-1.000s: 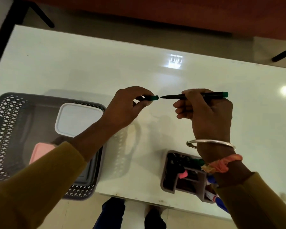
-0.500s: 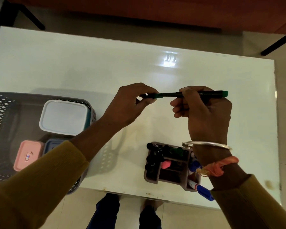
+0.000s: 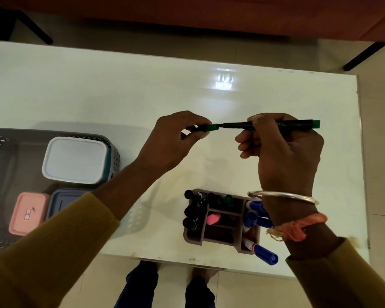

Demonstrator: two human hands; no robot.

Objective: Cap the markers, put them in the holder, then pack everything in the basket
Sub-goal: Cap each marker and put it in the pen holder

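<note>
Both my hands are raised above the white desk [image 3: 98, 90], facing each other at the same height. My left hand [image 3: 171, 141] pinches a green cap [image 3: 210, 127] between thumb and forefinger, its open end turned right. My right hand [image 3: 285, 152] is curled around a black marker [image 3: 273, 125] with a green end, held level, thumb on top of the barrel. The marker's tip sits right at the mouth of the cap; I cannot tell whether it is fully seated. So my fingers on each side are closed, left on the cap, right on the marker.

A second ago cap and tip were apart with a clear gap between them; half a second ago they had met, and now they look much the same, joined at the tip.

Near the desk's front edge, below my right wrist, stands one grey holder [image 3: 193, 237] with several compartments. In it I count about four black-capped markers [image 3: 189, 211] on the left, one green-capped marker [image 3: 226, 199], one pink item [image 3: 213, 218] in the middle, and about three blue-capped markers [image 3: 266, 256] on the right, partly hidden by my wrist.

On the left sits one dark mesh basket [image 3: 0, 147] containing three lidded boxes: one white box [image 3: 73, 160], one pink box [image 3: 27, 213], and one blue box [image 3: 62, 201].
</note>
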